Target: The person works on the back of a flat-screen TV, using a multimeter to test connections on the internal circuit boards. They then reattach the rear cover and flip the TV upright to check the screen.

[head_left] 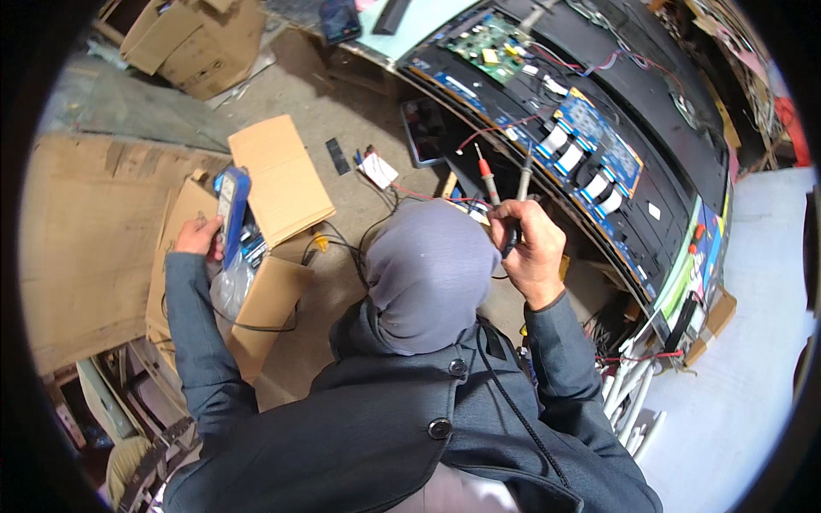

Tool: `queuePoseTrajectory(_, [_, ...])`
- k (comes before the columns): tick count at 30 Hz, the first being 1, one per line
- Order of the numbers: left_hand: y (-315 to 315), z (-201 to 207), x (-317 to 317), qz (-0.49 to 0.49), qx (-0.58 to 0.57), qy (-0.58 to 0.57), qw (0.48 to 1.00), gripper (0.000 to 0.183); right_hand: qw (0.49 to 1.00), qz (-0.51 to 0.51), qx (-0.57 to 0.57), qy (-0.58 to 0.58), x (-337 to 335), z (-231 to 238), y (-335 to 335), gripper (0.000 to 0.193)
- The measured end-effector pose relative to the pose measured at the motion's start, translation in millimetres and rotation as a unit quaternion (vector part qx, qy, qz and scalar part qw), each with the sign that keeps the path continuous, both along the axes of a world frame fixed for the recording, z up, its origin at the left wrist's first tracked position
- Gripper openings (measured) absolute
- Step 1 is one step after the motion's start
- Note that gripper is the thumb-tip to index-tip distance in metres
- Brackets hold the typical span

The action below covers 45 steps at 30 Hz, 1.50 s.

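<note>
My right hand (pixel 532 248) is closed around a pair of test probes, close to the near edge of an opened flat-screen panel (pixel 658 137). The red-tipped test probe (pixel 485 169) and the grey test probe (pixel 524 175) point up and away from me, side by side, with tips apart. My left hand (pixel 199 238) grips the near side of a blue, narrow box-shaped thing (pixel 233 198) with a pale face; its exact kind is unclear. That thing stands tilted over an open cardboard box (pixel 278 282), beside a clear plastic bag (pixel 233 286).
Blue circuit boards (pixel 599 141) with white ribbon cables and a green circuit board (pixel 489 50) lie on the panel. Black cables (pixel 342 244) run across the floor. A phone-like device (pixel 422 132) rests under the panel's edge. Another carton (pixel 197 47) stands far left.
</note>
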<state>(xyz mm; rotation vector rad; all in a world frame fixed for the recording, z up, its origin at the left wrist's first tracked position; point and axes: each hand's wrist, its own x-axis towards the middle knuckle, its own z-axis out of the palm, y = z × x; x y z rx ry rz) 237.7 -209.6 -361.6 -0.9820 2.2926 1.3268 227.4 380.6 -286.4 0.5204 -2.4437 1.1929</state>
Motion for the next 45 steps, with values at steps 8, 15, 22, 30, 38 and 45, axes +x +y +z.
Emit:
queuePoseTrajectory(8, [14.6,14.5,3.4,0.057,0.055,-0.02,0.997,0.045,1.0,-0.012,0.008,-0.017,11.9,-8.9,13.7,0.025])
queuePoseTrajectory(15, [-7.0,-3.5,8.4,0.055,0.087,0.003,0.995,0.04,0.999,-0.017,0.029,-0.038,13.8,-11.7,8.1,0.023])
queuePoseTrajectory(22, [-12.1,-5.0,9.0,0.066,0.119,0.007,0.991,0.034,1.0,-0.002,0.002,-0.025,13.9,-15.7,5.5,0.021])
queuePoseTrajectory(30, [-10.6,-7.1,-2.1,0.053,0.128,-0.006,0.99,0.029,1.0,-0.006,0.014,-0.012,12.7,-15.3,7.9,0.023])
queuePoseTrajectory(38, [-18.2,-11.9,2.7,0.06,0.15,-0.02,0.987,0.03,1.0,-0.013,0.013,-0.025,15.6,-22.0,8.2,0.023])
queuePoseTrajectory(45, [-38.5,-18.7,0.7,0.07,0.173,-0.025,0.982,0.024,1.0,-0.01,0.0,-0.028,19.3,-23.5,7.4,0.021])
